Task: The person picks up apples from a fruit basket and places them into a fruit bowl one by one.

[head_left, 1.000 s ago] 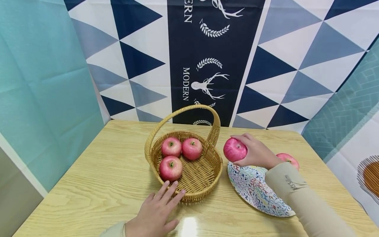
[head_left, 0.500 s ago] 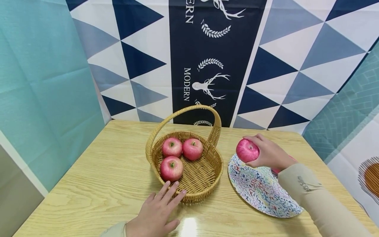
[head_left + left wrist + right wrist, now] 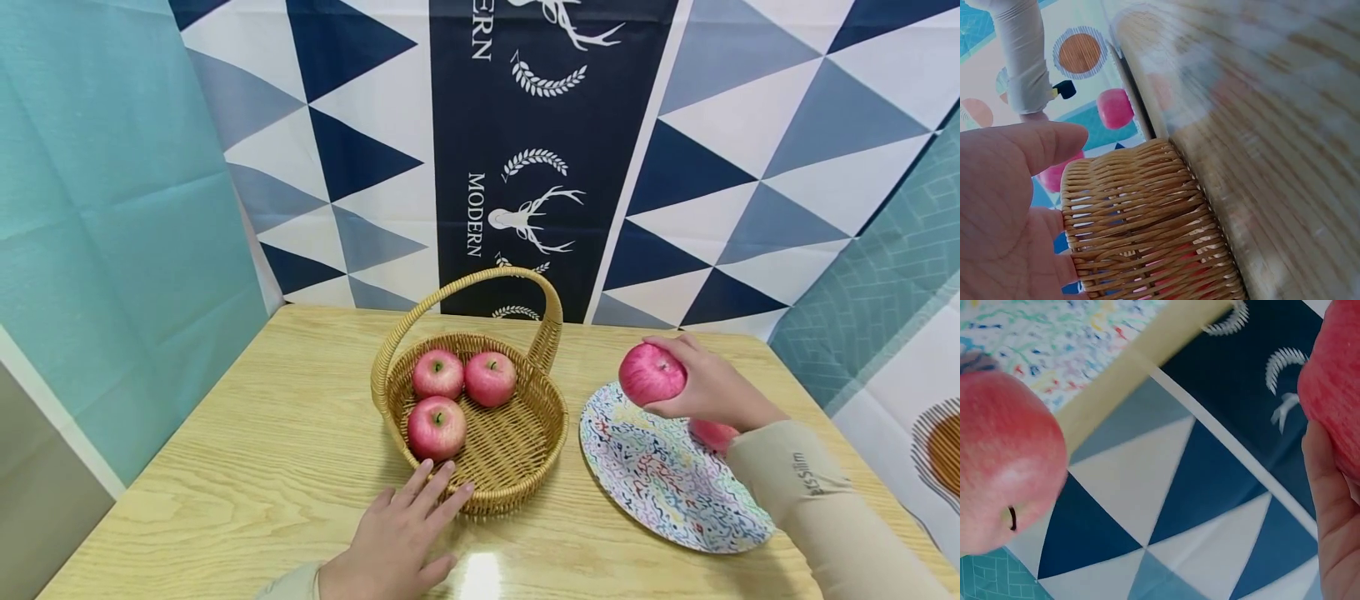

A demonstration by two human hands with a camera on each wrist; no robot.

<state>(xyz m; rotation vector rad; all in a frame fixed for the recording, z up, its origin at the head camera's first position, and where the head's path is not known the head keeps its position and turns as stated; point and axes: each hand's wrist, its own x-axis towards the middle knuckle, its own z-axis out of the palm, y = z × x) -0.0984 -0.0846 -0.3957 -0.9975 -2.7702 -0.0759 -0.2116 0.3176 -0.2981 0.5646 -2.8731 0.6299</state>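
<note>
In the head view my right hand grips a pink-red apple above the far part of a patterned round plate. A second apple sits on the plate, partly hidden by my right wrist; in the right wrist view this apple shows at the left with its stem. My left hand rests with spread, straight fingers at the near rim of a wicker basket. Three apples lie in the basket's left and back part. Woven basket wall lies against my fingers in the left wrist view.
The basket's tall arched handle rises over its back. Both basket and plate stand on a light wooden table. A patterned cloth hangs behind the table's back edge, with a teal cloth at the left.
My right hand has carried the gripped apple to the right, from beside the basket to over the plate. The left hand has stayed at the basket's rim.
</note>
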